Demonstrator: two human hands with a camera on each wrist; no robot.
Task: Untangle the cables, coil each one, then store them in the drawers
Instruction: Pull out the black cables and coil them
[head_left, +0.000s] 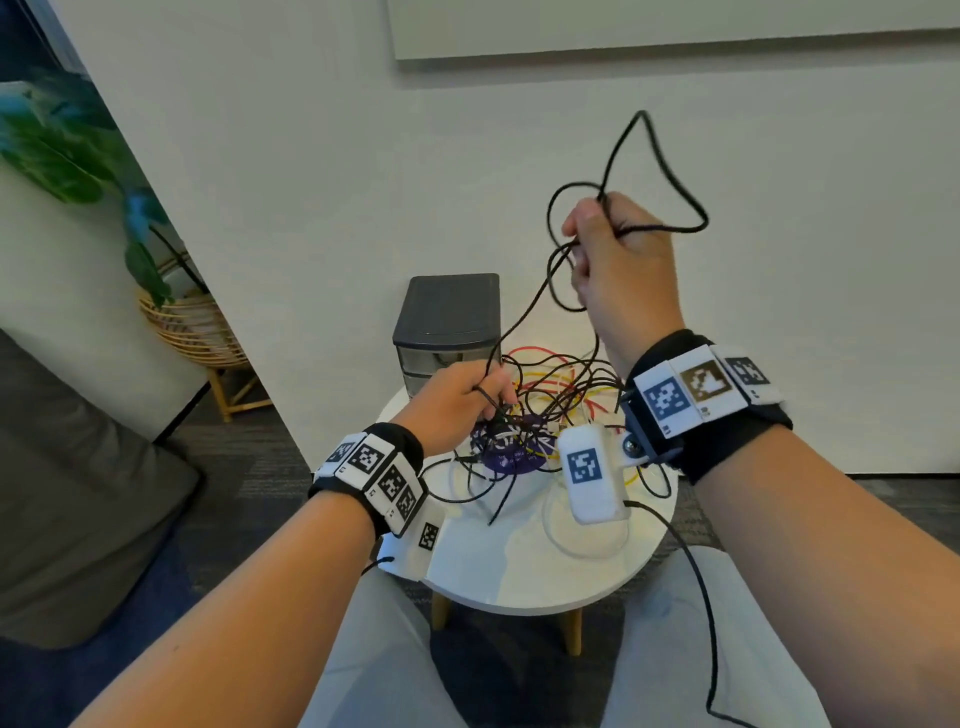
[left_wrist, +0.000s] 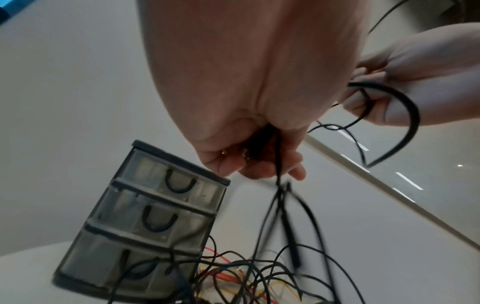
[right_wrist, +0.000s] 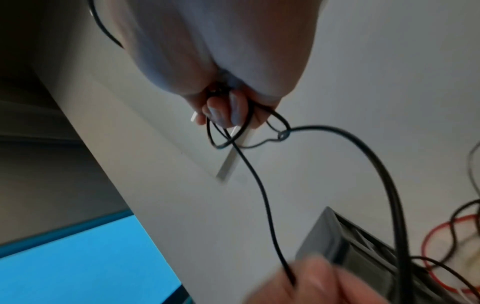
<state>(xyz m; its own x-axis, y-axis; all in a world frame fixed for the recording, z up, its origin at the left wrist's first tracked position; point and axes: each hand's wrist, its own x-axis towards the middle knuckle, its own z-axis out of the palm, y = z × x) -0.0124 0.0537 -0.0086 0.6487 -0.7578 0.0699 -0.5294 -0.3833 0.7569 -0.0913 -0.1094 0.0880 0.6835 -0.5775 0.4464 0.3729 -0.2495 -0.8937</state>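
A tangle of black, red, yellow and white cables (head_left: 556, 410) lies on the small round white table (head_left: 524, 577). My right hand (head_left: 613, 254) is raised high and grips loops of a black cable (head_left: 660, 171); its curled fingers (right_wrist: 226, 113) show in the right wrist view. A strand of that cable runs down to my left hand (head_left: 462, 400), which pinches it just above the pile, with fingers (left_wrist: 249, 162) curled round the black cable (left_wrist: 279, 156). A dark three-drawer unit (head_left: 447, 322) stands behind the pile, its drawers (left_wrist: 155, 207) closed.
A purple disc (head_left: 511, 454) lies under the cables. A white wall rises directly behind the table. A potted plant in a wicker stand (head_left: 192, 327) is at the left, and a grey sofa (head_left: 78, 499) at the near left. My knees flank the table.
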